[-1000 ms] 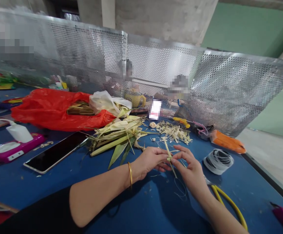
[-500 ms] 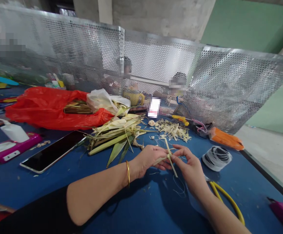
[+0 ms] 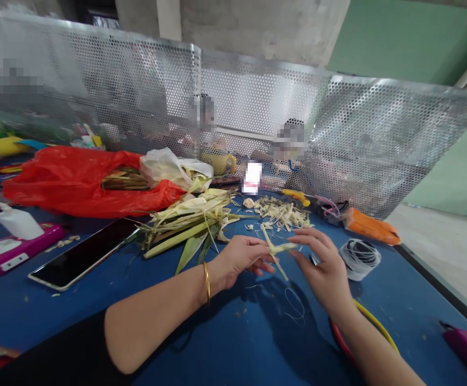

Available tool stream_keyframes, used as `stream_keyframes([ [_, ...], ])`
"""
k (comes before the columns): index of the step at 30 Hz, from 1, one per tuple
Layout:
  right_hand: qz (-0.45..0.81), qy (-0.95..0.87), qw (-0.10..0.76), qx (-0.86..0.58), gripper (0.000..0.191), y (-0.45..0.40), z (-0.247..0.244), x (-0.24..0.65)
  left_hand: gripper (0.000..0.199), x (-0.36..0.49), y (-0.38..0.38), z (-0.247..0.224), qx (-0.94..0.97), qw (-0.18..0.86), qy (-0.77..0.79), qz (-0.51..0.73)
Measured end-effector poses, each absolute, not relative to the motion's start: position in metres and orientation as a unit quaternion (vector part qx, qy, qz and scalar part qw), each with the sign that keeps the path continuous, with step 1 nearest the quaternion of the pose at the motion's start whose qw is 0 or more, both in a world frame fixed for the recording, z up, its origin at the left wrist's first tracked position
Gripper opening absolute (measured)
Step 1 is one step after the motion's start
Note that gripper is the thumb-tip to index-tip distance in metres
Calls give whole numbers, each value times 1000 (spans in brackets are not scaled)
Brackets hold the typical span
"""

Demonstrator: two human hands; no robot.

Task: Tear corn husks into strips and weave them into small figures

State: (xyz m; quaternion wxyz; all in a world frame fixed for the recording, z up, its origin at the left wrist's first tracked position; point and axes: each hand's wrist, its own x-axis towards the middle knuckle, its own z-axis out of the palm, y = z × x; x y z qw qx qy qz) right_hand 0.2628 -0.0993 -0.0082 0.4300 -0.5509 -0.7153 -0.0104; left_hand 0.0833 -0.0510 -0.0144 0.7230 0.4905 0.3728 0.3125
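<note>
A small cross of pale, dried leaf strips (image 3: 274, 250) is held above the blue table. At its left side, my left hand (image 3: 244, 258), with a gold bangle at the wrist, pinches it between thumb and fingers. My right hand (image 3: 320, 262) has thumb and fingertips at the strip end that points right. One strip runs through the crossing from upper left to lower right. Behind my hands lies a heap of long husk-like leaves (image 3: 193, 222), with a pile of short pale scraps (image 3: 283, 212) to its right. Fine thread (image 3: 295, 305) lies on the table below the cross.
A spool of white cord (image 3: 360, 260) stands beyond my right hand. An orange packet (image 3: 372, 226), yellow cutter (image 3: 296, 196), red plastic bag (image 3: 68, 182), dark-screened phone (image 3: 86, 252) and purple power strip (image 3: 20, 249) surround the work area. A perforated metal screen (image 3: 253, 102) runs behind.
My right hand has drawn a little to the right, and a strip now shows stretching right from the crossing towards its fingers. At the far left, another person's hand has come into view.
</note>
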Motion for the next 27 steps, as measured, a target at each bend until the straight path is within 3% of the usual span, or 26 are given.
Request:
stream_keyframes([
  [3,-138,-801,323,-485,19,-101,1,265,22,80,-47,-11,461,732,384,323],
  [7,-169,-868,250,-394,23,-103,1,259,21,80,-46,-12,469,730,379,322],
  [12,-113,-842,313,-425,18,-104,-7,254,16,83,-53,-13,531,700,378,294],
  [20,207,-726,401,-519,14,-101,-16,249,15,80,-57,-9,601,675,376,202],
  [27,240,-646,481,-542,13,-101,-19,249,18,80,-56,-9,574,686,376,240],
])
